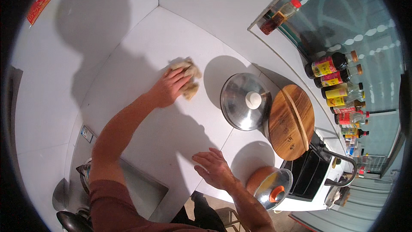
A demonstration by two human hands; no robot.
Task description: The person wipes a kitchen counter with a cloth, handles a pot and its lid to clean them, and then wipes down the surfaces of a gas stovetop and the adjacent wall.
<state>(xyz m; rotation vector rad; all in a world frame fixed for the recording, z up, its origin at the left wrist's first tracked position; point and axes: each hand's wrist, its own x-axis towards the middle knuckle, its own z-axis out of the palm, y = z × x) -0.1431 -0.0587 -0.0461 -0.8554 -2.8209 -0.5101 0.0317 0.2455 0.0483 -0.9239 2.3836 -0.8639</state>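
My left hand presses down on a crumpled beige cloth, its fingers laid over it on the white countertop. Motion blurs the cloth a little. Nothing is in my right hand, which hovers near the counter's front edge with the fingers spread slightly. To the right of the cloth is a domed metal pot lid with a white knob. Closer to my right hand stands an orange-brown pot under a glass lid with an orange-ringed knob.
A round wooden lid with a raised bar handle leans by the metal one. Beyond it are a black sink and a dark faucet. Several sauce bottles line the windowsill. A cooktop lies under my left arm.
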